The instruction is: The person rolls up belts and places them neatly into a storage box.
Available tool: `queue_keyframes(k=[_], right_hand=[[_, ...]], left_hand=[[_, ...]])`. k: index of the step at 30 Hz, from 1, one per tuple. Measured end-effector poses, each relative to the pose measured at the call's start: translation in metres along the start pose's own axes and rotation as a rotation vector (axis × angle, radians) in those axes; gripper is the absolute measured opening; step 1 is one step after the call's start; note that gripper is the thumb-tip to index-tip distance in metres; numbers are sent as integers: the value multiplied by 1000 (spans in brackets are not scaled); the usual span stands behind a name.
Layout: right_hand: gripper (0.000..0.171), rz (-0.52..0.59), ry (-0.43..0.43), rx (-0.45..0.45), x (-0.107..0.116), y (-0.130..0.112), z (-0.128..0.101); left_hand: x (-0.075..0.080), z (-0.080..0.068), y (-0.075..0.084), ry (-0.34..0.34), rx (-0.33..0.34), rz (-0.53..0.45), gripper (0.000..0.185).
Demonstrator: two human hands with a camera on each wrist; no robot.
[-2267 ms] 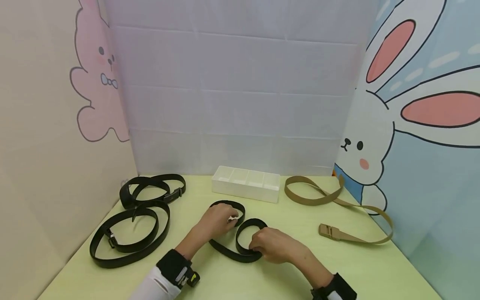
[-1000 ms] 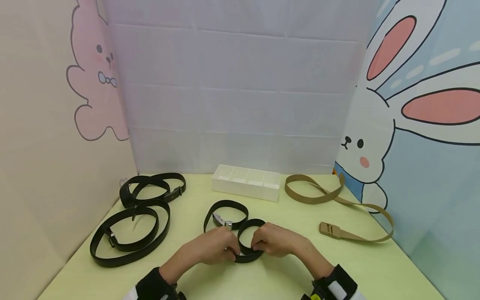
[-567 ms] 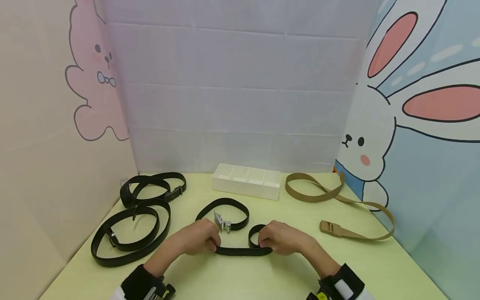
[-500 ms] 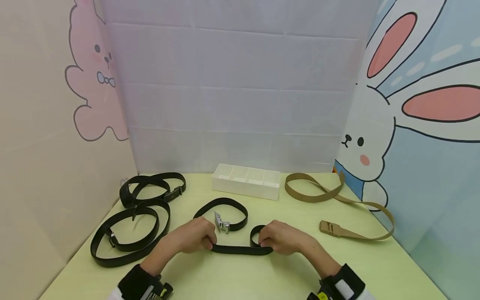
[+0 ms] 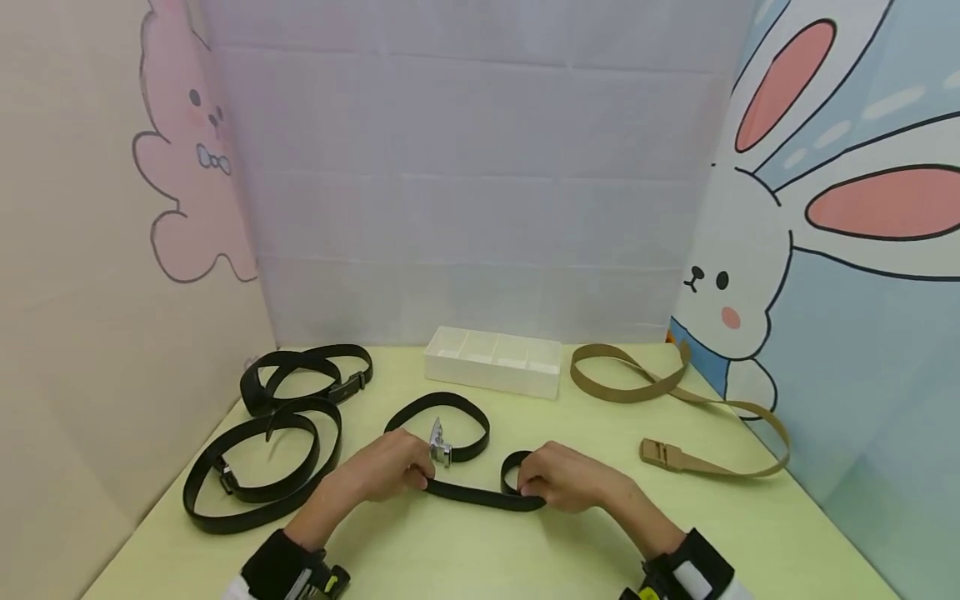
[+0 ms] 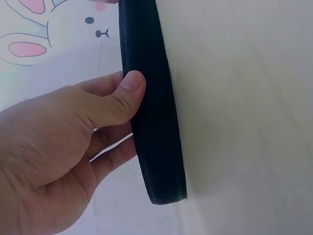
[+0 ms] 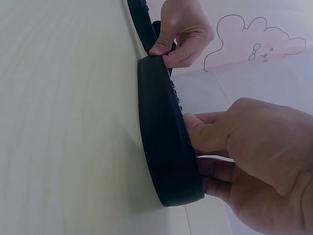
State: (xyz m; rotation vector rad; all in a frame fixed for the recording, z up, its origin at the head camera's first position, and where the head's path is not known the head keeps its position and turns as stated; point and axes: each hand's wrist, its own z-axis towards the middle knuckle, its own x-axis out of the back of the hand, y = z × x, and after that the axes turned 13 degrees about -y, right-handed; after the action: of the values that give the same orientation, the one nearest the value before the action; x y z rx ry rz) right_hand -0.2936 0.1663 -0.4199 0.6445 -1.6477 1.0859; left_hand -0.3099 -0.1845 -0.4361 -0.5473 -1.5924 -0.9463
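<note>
Belt in hand: black belt, front centre of the yellow-green table; a straight stretch stands on edge between the two hands, with one loop curving back behind the left hand and a small loop at the right hand.
Buckle: silver buckle at the end of the back loop, just beside the left hand.
Left hand: left hand pinches the strap, thumb pressed flat on its outer face, fingers curled behind it.
Right hand: right hand grips the strap at the small loop, thumb on the face, fingers curled behind.
Tray: white divided tray behind the belt, near the back wall.
Left side: two black belts coiled, one near the front, one further back, touching each other.
Right side: tan webbing belt lying loose, its tan buckle toward the front, well apart from the hands.
</note>
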Motion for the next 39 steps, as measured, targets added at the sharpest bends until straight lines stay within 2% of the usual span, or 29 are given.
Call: queue_keyframes(k=[3, 5, 7, 12, 15, 20, 29, 35, 39], right_hand=[[20, -10, 10, 0, 0, 0, 1], [20, -10, 10, -5, -1, 0, 0], [20, -5, 10, -11, -2, 1, -1], [19, 9, 15, -11, -3, 2, -2], [19, 17, 16, -5, -4, 1, -1], [20, 27, 6, 8, -5, -2, -1], [19, 38, 9, 16, -2, -3, -2], [19, 61, 2, 60, -7, -6, -2], [20, 61, -5, 53, -9, -10, -3]], left_hand=[[2, 1, 5, 2, 18, 12, 25], [3, 4, 10, -24, 17, 11, 23], [1, 9, 16, -47, -17, 0, 19], [-9, 27, 38, -63, -87, 24, 6], [-15, 39, 51, -65, -97, 74, 5], [-20, 54, 64, -80, -101, 102, 4], [-19, 60, 66, -61, -117, 175, 12], [-21, 55, 64, -60, -128, 136, 10], [-20, 55, 63, -46, -115, 117, 7]])
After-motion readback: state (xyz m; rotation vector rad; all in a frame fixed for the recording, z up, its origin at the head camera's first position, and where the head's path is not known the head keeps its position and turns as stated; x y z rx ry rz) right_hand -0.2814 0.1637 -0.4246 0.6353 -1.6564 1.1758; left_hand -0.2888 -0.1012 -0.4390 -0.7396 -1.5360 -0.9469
